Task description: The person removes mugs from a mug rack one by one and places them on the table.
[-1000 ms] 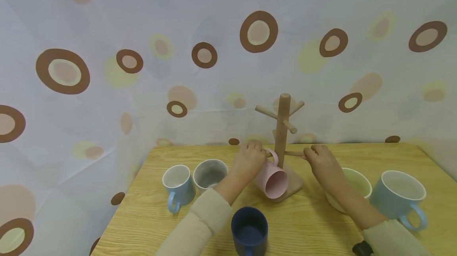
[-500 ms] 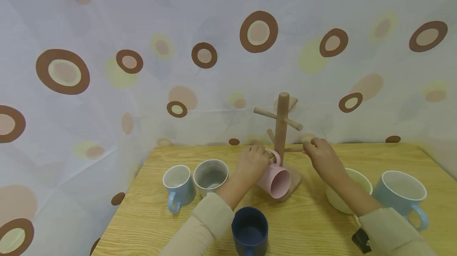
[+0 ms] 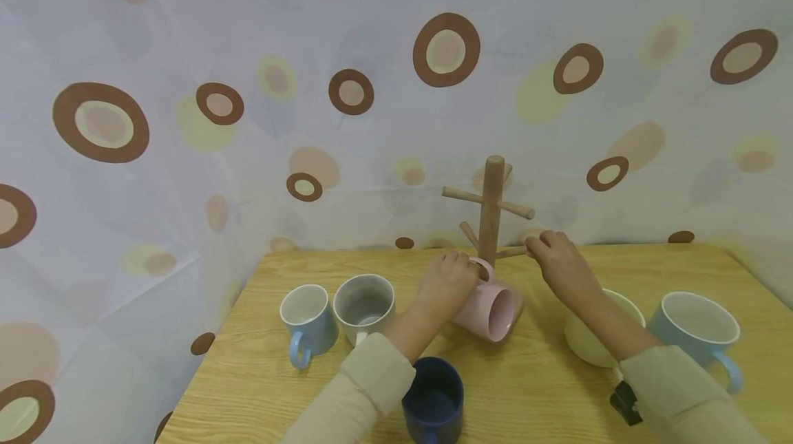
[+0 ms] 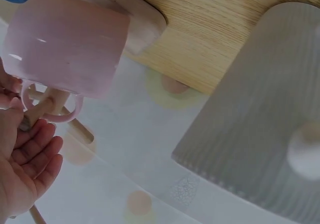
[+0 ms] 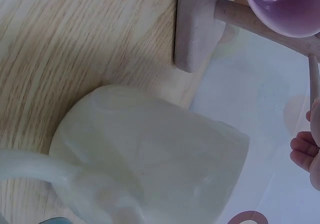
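Observation:
A wooden mug tree [image 3: 492,220] stands on the table, its base partly hidden behind a pink mug [image 3: 476,311]. That mug hangs by its handle on a low peg, tilted with its mouth toward the right front. My left hand [image 3: 447,283] holds the end of this peg, thumb and fingers around the tip beside the handle, as the left wrist view shows. On the other side my right hand [image 3: 560,265] pinches the tip of the low right peg [image 3: 511,252]. In the right wrist view only part of the right hand [image 5: 309,146] shows at the edge.
Left of the tree stand a light blue mug [image 3: 312,327] and a grey-white mug [image 3: 353,323]. A navy mug [image 3: 434,403] is in front. A cream mug [image 3: 588,341] and larger blue mug [image 3: 688,334] stand right, near a small black object [image 3: 626,403].
The mug tree has turned, its front pegs swinging to the right. The pink mug and my left hand have shifted right with it; my right hand stays on its peg, slightly higher in view.

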### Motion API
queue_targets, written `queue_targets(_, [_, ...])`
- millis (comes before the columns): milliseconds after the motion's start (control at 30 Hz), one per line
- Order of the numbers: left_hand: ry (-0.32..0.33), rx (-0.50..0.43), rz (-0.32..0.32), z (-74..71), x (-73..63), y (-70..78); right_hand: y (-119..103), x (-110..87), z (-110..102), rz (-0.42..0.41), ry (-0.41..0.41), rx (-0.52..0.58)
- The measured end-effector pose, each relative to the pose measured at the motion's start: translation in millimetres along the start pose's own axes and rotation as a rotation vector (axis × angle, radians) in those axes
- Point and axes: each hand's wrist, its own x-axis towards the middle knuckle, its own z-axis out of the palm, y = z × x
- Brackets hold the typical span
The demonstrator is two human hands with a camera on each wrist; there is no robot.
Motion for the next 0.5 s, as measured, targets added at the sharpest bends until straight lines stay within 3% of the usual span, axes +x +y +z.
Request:
queue_targets(200, [-0.017, 0.029, 0.028, -0.4, 0.8, -0.3, 2, 4.7, 2, 0.020, -0.039, 0.073])
queue_targets(333, [0.017, 0.058, 0.028, 1.9, -0.7, 2.6, 5, 7.8, 7, 0.007, -0.055, 0.094])
queue_targets(500, [0.003, 0.080, 0.029, -8.2, -2.3, 9.5, 9, 13.0, 15, -0.034, -0.050, 0.091])
